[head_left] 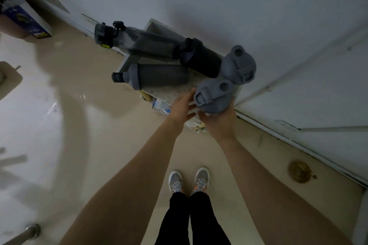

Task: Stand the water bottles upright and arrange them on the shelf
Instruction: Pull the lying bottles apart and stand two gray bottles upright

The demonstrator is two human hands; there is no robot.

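Right hand [221, 119] gripped the near grey bottle [214, 96] upright at the shelf [169, 90] edge, open left hand [182, 105] steadying at its 9 o'clock, second upright bottle [239, 64] at 1 o'clock, three lying bottles [159, 75] toward 10 o'clock, awaiting standing.

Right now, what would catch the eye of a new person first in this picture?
First, the two hands meeting at an upright grey bottle on the shelf top: the right hand grips it, the left hand is beside it. Behind them, three dark bottles lie on their sides, and another grey bottle stands by the wall.
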